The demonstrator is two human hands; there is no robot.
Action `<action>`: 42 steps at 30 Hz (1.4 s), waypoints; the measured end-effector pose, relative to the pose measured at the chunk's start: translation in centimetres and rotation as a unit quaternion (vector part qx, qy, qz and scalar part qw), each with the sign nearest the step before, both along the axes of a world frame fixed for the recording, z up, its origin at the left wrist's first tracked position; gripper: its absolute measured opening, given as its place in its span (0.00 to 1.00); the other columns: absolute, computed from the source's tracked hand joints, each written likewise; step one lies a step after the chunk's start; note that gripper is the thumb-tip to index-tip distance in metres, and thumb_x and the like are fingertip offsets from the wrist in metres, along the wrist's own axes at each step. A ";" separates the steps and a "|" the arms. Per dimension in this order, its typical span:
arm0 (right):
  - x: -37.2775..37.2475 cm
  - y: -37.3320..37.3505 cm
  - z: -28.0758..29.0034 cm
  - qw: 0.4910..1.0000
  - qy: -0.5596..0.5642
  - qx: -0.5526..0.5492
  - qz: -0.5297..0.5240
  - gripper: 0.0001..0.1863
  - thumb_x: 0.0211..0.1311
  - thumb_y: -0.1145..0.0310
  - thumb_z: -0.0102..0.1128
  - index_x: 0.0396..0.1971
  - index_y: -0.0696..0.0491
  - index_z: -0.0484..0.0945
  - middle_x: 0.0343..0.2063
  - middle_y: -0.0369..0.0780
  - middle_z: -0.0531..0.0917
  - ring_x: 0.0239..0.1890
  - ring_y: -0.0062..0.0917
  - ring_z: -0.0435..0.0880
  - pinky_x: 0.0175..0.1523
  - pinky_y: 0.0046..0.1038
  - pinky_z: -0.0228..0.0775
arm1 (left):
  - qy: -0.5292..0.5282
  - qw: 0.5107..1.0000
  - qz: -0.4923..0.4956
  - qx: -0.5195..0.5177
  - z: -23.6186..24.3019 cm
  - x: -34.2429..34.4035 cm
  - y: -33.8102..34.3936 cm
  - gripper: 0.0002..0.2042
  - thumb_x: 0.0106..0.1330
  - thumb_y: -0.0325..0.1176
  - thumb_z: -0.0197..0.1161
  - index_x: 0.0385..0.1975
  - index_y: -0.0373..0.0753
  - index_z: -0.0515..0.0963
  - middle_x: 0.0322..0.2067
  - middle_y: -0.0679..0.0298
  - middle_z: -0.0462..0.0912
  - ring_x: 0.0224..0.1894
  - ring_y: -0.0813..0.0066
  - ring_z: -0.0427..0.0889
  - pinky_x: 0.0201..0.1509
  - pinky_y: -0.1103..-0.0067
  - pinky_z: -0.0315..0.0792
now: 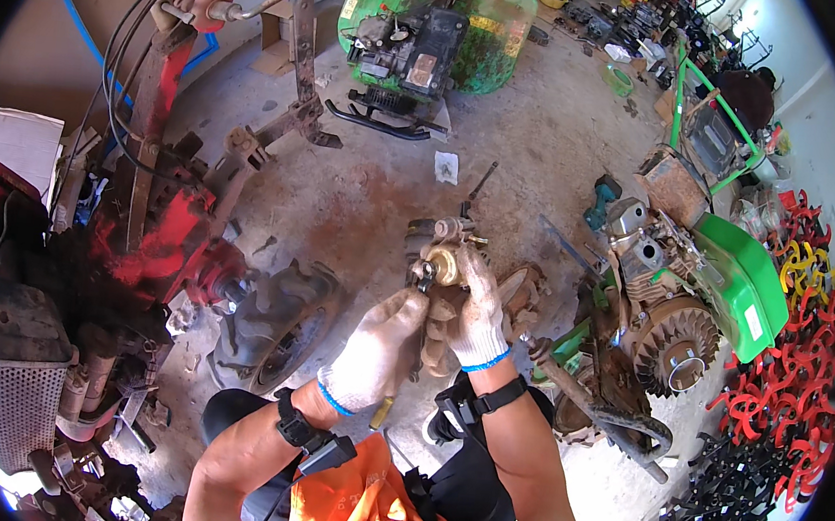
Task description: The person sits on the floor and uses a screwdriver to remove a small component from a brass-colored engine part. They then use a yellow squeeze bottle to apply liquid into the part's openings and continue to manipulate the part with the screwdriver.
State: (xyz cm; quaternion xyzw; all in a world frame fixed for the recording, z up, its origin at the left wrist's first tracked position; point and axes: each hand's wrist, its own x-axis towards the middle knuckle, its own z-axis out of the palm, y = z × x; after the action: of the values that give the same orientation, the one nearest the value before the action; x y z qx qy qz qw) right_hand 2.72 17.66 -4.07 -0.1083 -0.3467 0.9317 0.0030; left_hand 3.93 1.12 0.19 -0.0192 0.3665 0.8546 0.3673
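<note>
**Above the concrete floor (373, 201), a brass-coloured round part (445, 266) in my grip**

My right hand (481, 317) is closed on the brass-coloured round part, out ahead of my knees. My left hand (380, 337) has its fingertips drawn together by a small dark metal piece (426, 280) at the lower left edge; I cannot tell whether they pinch it. White gloves with blue cuffs cover both. An engine (645, 254) sits off to my right, a green machine (397, 53) farther ahead.

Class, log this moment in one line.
left hand: beside brass-coloured part; right hand: holding it; right side: engine; floor ahead: white sheet
</note>
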 end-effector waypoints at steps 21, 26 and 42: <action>1.5 2.9 -3.2 0.991 -0.034 -0.109 0.068 0.15 0.82 0.57 0.62 0.55 0.52 0.84 0.46 0.39 0.89 0.44 0.29 0.90 0.43 0.29 0.85 | 0.603 0.735 -0.091 -0.297 -0.4 -3.4 -6.0 0.10 0.79 0.33 0.67 0.50 0.34 0.87 0.33 0.49 0.87 0.34 0.45 0.89 0.39 0.62 0.84; 0.6 3.3 -2.2 0.993 -0.042 -0.105 -0.027 0.17 0.84 0.52 0.61 0.53 0.51 0.85 0.43 0.38 0.90 0.42 0.31 0.90 0.40 0.28 0.81 | 0.315 0.913 -0.106 -0.237 -0.6 -1.4 -4.9 0.13 0.85 0.37 0.61 0.53 0.32 0.84 0.33 0.66 0.86 0.35 0.71 0.85 0.40 0.73 0.79; 0.6 0.5 -1.4 0.997 0.065 0.008 -0.050 0.25 0.84 0.47 0.63 0.65 0.51 0.79 0.52 0.38 0.88 0.51 0.25 0.89 0.55 0.29 0.84 | -0.068 0.996 -0.019 0.053 -0.2 1.4 1.5 0.18 0.88 0.50 0.57 0.51 0.39 0.78 0.31 0.67 0.77 0.22 0.78 0.67 0.25 0.75 0.62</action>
State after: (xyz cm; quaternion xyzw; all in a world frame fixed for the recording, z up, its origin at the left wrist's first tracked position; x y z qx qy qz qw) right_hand 3.35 18.20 -5.47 -0.0651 -0.3470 0.9328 0.0727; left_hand 5.34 2.57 0.03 -0.0506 0.2949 0.8624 0.4083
